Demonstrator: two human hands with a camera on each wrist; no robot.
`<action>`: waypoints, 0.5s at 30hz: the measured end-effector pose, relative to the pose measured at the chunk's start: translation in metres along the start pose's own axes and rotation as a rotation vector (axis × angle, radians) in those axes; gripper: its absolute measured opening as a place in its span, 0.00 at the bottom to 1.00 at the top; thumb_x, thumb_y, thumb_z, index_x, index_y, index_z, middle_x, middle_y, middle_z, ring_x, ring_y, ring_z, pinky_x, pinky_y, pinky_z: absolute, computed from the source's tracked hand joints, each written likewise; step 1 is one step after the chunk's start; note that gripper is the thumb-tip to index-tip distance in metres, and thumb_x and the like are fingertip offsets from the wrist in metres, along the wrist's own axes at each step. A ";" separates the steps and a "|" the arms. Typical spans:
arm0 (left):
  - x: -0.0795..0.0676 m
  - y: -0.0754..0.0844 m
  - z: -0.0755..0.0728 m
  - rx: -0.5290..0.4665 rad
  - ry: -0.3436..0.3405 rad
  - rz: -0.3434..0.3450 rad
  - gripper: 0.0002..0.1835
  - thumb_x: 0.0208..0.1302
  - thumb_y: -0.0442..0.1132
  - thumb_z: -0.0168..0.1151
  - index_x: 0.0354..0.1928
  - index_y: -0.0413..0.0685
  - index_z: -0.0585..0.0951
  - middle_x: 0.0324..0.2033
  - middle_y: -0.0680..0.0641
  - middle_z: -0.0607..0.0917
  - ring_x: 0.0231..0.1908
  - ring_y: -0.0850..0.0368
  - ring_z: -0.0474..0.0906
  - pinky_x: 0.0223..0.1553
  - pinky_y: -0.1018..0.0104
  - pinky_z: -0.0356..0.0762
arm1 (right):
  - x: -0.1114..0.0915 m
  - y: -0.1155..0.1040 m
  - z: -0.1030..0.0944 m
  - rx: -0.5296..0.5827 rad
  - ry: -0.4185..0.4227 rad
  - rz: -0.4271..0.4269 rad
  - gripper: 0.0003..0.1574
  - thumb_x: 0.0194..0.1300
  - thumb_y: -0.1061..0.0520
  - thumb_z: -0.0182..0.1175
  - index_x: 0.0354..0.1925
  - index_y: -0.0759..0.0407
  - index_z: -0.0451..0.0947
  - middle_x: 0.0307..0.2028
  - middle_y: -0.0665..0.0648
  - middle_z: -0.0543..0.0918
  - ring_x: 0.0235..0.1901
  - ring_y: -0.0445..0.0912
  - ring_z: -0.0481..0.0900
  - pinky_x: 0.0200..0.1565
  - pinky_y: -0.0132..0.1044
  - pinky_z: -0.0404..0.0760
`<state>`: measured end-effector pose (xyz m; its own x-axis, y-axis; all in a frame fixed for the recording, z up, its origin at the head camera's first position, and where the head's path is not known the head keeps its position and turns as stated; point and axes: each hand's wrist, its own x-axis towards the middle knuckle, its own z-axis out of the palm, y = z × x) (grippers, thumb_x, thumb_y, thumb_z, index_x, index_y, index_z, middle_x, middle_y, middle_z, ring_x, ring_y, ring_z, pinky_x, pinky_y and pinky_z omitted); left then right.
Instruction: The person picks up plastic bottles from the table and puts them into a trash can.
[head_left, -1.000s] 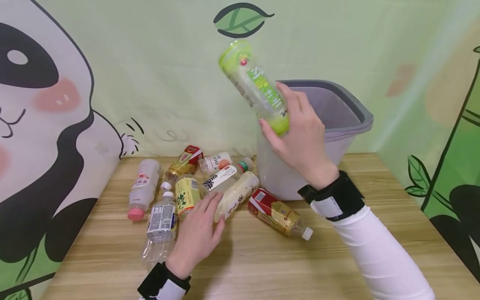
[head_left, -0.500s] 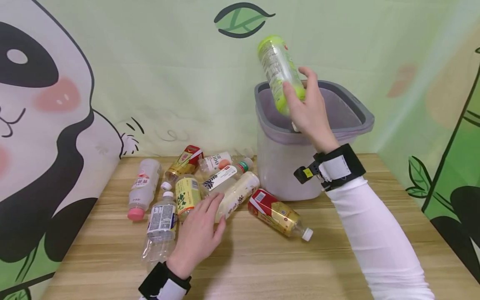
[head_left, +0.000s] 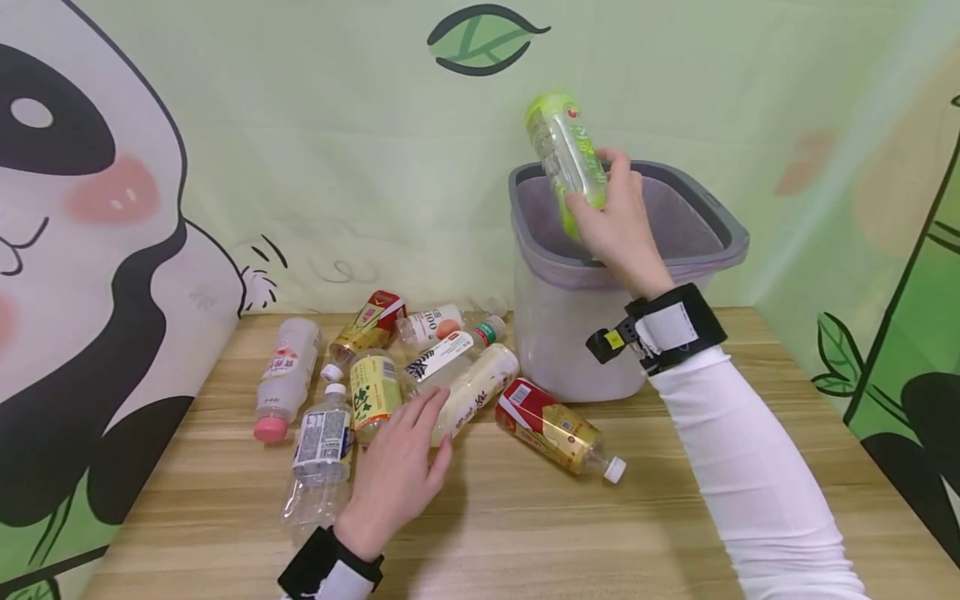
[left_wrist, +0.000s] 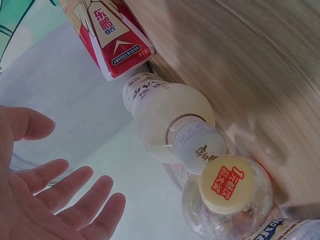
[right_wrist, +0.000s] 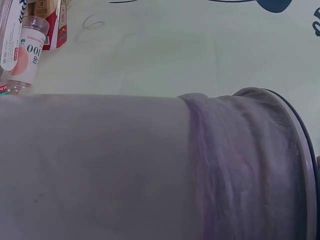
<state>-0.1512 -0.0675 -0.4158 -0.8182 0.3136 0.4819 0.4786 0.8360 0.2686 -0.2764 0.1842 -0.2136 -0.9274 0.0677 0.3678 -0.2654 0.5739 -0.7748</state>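
The green-ended bottle [head_left: 570, 150] is gripped low by the right hand [head_left: 620, 223] over the left of the bin [head_left: 562, 333] at the worktop's [head_left: 540, 533] back edge, long axis tilted, top leaning left. The left hand [head_left: 396, 471], fingers spread, is held farther off, near the cream bottle [head_left: 480, 387].

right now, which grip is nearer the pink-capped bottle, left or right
Left. The left grip is right of the pink-capped bottle, a white-capped bottle between them; the right grip is farther, up by the gray bin, holding the green bottle.
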 end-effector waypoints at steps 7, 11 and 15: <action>-0.002 -0.002 0.000 0.008 -0.002 -0.001 0.29 0.60 0.42 0.59 0.64 0.43 0.69 0.60 0.41 0.74 0.54 0.46 0.73 0.54 0.51 0.74 | -0.003 0.000 0.002 -0.042 -0.018 -0.035 0.32 0.65 0.59 0.43 0.68 0.56 0.55 0.59 0.61 0.60 0.53 0.51 0.64 0.47 0.42 0.69; -0.002 -0.002 0.000 0.004 0.001 -0.004 0.29 0.59 0.41 0.59 0.64 0.42 0.69 0.60 0.41 0.74 0.54 0.46 0.73 0.54 0.51 0.74 | -0.004 0.001 0.005 -0.046 0.025 -0.111 0.26 0.65 0.60 0.43 0.61 0.60 0.65 0.56 0.60 0.68 0.53 0.50 0.69 0.52 0.43 0.71; -0.003 -0.003 0.000 0.002 -0.004 -0.007 0.29 0.59 0.41 0.59 0.64 0.42 0.70 0.60 0.41 0.74 0.55 0.45 0.73 0.54 0.51 0.73 | -0.008 0.003 0.011 -0.051 0.112 -0.251 0.18 0.65 0.62 0.45 0.50 0.64 0.74 0.47 0.60 0.78 0.42 0.49 0.78 0.47 0.42 0.77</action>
<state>-0.1497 -0.0708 -0.4176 -0.8227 0.3098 0.4766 0.4726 0.8387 0.2706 -0.2729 0.1767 -0.2245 -0.7989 0.0062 0.6015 -0.4667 0.6245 -0.6263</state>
